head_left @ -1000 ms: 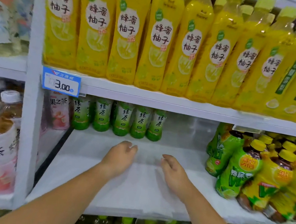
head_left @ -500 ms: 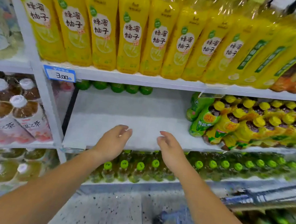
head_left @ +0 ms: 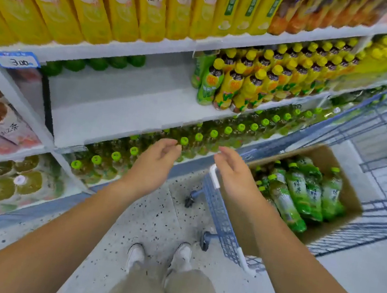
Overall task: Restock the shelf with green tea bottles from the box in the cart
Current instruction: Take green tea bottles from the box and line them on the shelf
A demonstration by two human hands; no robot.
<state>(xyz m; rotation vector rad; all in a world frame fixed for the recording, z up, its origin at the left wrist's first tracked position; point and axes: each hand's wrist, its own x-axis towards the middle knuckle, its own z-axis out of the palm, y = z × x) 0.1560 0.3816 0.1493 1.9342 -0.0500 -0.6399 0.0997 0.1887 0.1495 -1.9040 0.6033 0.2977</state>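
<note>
Premises were a retail shop, drinks aisle. White tiered shelving (head_left: 118, 105) carried rows of identical bottled drinks (head_left: 123, 5) facing outward. A blue price tag (head_left: 15, 61) reading 3.00 was fixed to a shelf edge. A wire shopping cart (head_left: 224, 221) stood on the speckled floor (head_left: 152, 215).

Green tea bottles (head_left: 300, 195) with green labels and lime caps lie on their sides in an open cardboard box (head_left: 322, 153), which sits in the blue wire cart (head_left: 223, 217). The white shelf (head_left: 122, 110) is mostly bare, with a row of standing bottles (head_left: 99, 64) along its back edge.
</note>
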